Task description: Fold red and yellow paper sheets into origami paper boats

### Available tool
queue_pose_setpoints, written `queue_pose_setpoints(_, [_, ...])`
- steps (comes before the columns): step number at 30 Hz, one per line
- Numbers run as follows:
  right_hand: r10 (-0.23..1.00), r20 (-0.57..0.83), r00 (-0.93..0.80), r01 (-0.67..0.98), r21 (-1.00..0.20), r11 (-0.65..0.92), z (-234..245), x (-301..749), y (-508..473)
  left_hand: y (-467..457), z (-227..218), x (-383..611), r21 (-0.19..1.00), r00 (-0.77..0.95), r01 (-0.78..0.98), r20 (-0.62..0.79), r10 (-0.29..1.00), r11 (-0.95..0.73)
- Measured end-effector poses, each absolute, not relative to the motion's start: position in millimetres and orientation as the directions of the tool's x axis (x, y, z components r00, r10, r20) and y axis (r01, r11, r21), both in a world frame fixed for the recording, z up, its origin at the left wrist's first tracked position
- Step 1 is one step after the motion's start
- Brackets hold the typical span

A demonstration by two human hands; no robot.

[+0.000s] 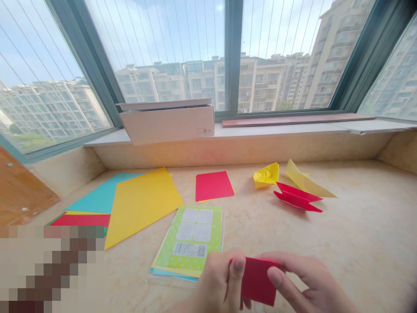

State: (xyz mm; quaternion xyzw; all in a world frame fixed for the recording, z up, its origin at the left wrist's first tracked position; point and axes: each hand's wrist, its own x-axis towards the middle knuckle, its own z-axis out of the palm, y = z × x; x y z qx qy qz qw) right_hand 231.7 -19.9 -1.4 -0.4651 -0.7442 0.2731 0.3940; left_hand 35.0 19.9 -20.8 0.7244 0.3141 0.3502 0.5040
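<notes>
Between my two hands, near the bottom of the view, is a small folded square of red paper (259, 282). My left hand (221, 280) grips its left side, with the thumb on the near face and fingers behind it. On the right edge, my right hand (302, 278) pinches the paper between thumb and forefinger. Just beyond my left hand lies a green dotted pack of paper (192, 243) in a clear sleeve. A red folded paper boat (298, 198), a yellow folded paper piece (266, 175) and a pale yellow one (306, 180) rest farther right.
Large coloured sheets, a yellow one (143, 204) on top of a blue one (94, 193), spread over the stone sill at left. A small red square stack (214, 186) lies in the middle. Behind, a white box (169, 124) stands on the ledge against the window.
</notes>
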Motion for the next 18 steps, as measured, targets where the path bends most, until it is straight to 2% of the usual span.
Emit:
queue_pose_setpoints(4, [0.951, 0.18, -0.252, 0.38, -0.886, 0.268, 0, 234, -15, 16, -14, 43, 0.998, 0.466, 0.059, -0.025, 0.885, -0.003])
queue_pose_setpoints(6, [0.972, 0.145, -0.186, 0.364, -0.908, 0.205, 1, 235, -12, 15, -8, 46, 0.996, 0.464, 0.006, -0.079, 0.882, 0.086])
queue_pose_setpoints(12, [0.992, 0.114, -0.058, 0.293, -0.948, 0.126, 10, 238, -1, 23, -2, 48, 0.993, 0.485, -0.058, -0.062, 0.872, 0.103])
queue_pose_setpoints(18, [0.948, 0.087, -0.307, 0.093, -0.988, 0.121, 18, 240, 1, 23, -1, 50, 0.995, 0.463, -0.081, -0.007, 0.886, 0.05])
